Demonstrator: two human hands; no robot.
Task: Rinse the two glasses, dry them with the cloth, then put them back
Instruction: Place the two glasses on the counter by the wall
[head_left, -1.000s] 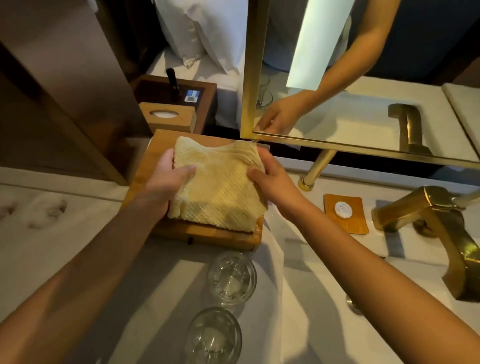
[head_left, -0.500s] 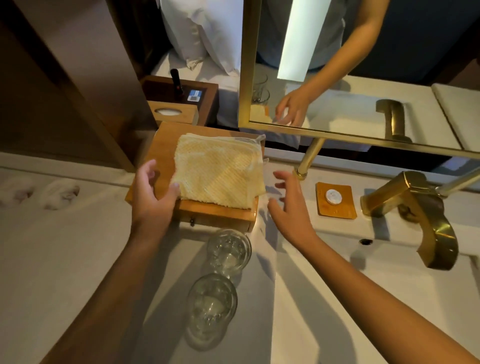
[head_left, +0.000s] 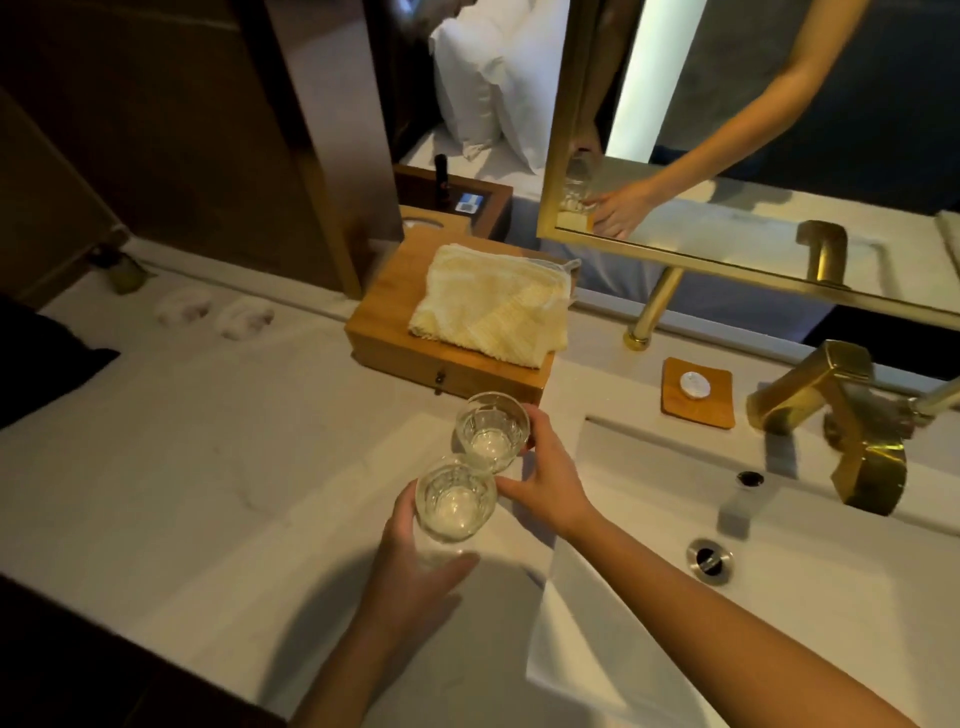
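Observation:
Two clear ribbed glasses stand upright and touching on the white counter, left of the sink. My left hand (head_left: 415, 561) wraps the near glass (head_left: 455, 503) from below and from the left. My right hand (head_left: 545, 480) curls around the far glass (head_left: 491, 430) from the right. A folded pale yellow cloth (head_left: 488, 304) lies on top of a wooden box (head_left: 384, 312) just behind the glasses, with neither hand on it.
The white sink basin (head_left: 779, 597) with its drain (head_left: 710, 555) lies to the right, under a brass tap (head_left: 836, 415). A wooden soap dish (head_left: 697, 392) sits behind the basin. A gold-framed mirror (head_left: 675, 260) hangs above the counter.
Both hands left the cloth on the box and dropped to the glasses; each hand now grips one glass. The view has swung right and down toward the sink.

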